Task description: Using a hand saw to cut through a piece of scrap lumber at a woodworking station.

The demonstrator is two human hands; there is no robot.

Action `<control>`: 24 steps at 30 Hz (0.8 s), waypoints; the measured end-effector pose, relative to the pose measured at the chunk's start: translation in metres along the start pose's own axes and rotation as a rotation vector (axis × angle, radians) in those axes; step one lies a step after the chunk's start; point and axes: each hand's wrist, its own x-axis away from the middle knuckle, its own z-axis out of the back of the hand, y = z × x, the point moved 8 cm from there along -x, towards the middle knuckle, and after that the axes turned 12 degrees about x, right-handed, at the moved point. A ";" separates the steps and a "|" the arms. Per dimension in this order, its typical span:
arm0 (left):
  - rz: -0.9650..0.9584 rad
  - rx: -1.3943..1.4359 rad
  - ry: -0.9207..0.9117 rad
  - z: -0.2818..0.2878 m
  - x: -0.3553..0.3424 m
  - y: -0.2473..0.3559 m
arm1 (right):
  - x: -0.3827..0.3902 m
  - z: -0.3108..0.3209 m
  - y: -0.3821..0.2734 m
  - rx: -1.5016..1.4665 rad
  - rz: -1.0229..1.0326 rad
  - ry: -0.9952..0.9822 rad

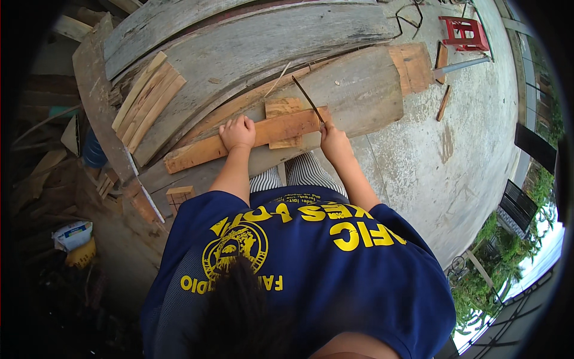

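A reddish-brown wooden board (281, 128) lies aslant before me, resting across a short, flat wood piece (283, 107). My left hand (238, 133) is closed over the board's upper edge, left of its middle, pressing on it. In my right hand (336, 145) is a handsaw (307, 97), its handle mostly hidden by my fingers. The saw's thin dark blade, seen nearly edge-on, crosses the board close to its right end and points away to the upper left. Whether the teeth have cut into the wood is too small to tell.
Under the work lies a wide grey plank (365, 84), with more long planks (269, 39) beyond. Several cut wood strips (149, 102) are stacked at the left, and a small block (179, 194) sits nearer. A red stool (464, 34) stands far right on the concrete floor (412, 155).
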 end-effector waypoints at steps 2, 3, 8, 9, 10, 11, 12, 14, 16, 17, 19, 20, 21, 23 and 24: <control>-0.041 -0.024 0.060 0.003 0.003 -0.001 | 0.016 0.004 0.008 -0.003 0.009 -0.008; -0.045 -0.021 0.054 0.002 0.001 0.002 | 0.017 0.004 0.010 -0.003 0.001 -0.008; -0.031 -0.024 -0.002 -0.001 -0.001 0.008 | -0.002 0.005 0.015 -0.074 -0.090 0.101; -0.032 -0.027 -0.003 -0.002 -0.001 0.008 | -0.005 0.002 0.014 -0.077 -0.090 0.099; -0.037 -0.023 0.004 -0.003 -0.001 0.008 | -0.007 0.000 0.012 -0.098 -0.072 0.108; -0.043 -0.019 0.010 -0.003 -0.001 0.007 | -0.008 -0.002 0.011 -0.120 -0.056 0.116; -0.035 -0.025 0.013 -0.003 0.001 0.003 | -0.006 -0.009 0.012 -0.121 -0.047 0.111; -0.031 -0.026 0.021 0.000 0.002 0.003 | 0.010 -0.014 0.020 -0.209 0.025 0.117; -0.030 -0.016 0.021 0.001 0.001 0.005 | 0.023 -0.013 0.026 -0.165 0.003 0.087; -0.026 -0.010 0.025 0.001 0.001 0.005 | 0.026 -0.013 0.028 -0.121 -0.015 0.056; -0.032 -0.012 0.020 -0.001 0.001 0.006 | 0.021 -0.012 0.025 -0.138 -0.020 0.068; -0.031 -0.016 0.019 -0.002 0.000 0.005 | 0.017 -0.011 0.021 -0.152 -0.019 0.077; -0.029 -0.020 0.021 0.000 0.001 0.003 | 0.009 -0.012 0.014 -0.154 -0.015 0.076; -0.009 -0.026 -0.009 -0.002 -0.001 0.007 | -0.003 -0.010 0.011 -0.091 -0.065 0.058; -0.009 -0.024 -0.003 -0.002 -0.001 0.007 | -0.005 -0.013 0.011 -0.089 -0.061 0.063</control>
